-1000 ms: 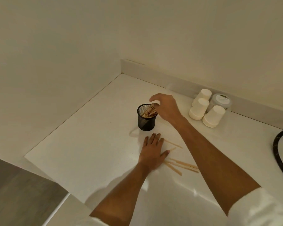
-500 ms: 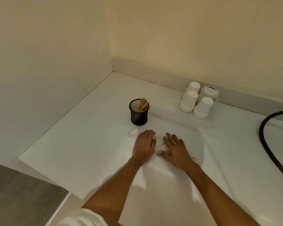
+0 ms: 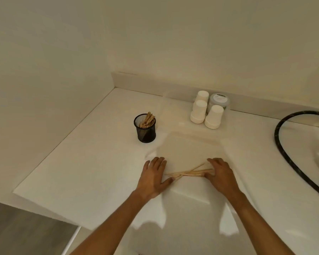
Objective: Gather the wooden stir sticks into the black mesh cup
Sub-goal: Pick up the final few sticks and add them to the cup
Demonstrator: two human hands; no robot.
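Note:
The black mesh cup (image 3: 145, 130) stands upright on the white counter, with a bunch of wooden sticks (image 3: 147, 120) leaning out of its top. Nearer to me, several loose wooden stir sticks (image 3: 189, 173) lie crossed on the counter. My left hand (image 3: 153, 178) lies flat at their left ends, thumb touching them. At their right ends my right hand (image 3: 221, 175) rests flat with straight fingers. Both hands frame the little pile from either side.
Three upturned white paper cups (image 3: 213, 117) and a lidded clear jar (image 3: 219, 100) stand by the back wall at the right. A black hose (image 3: 284, 153) curves along the counter's right side. The wall corner closes the left and back. The counter's edge drops off at lower left.
My right hand left the cup and came down to the loose sticks. Since half a second ago both hands slid apart and the sticks now lie bunched between them.

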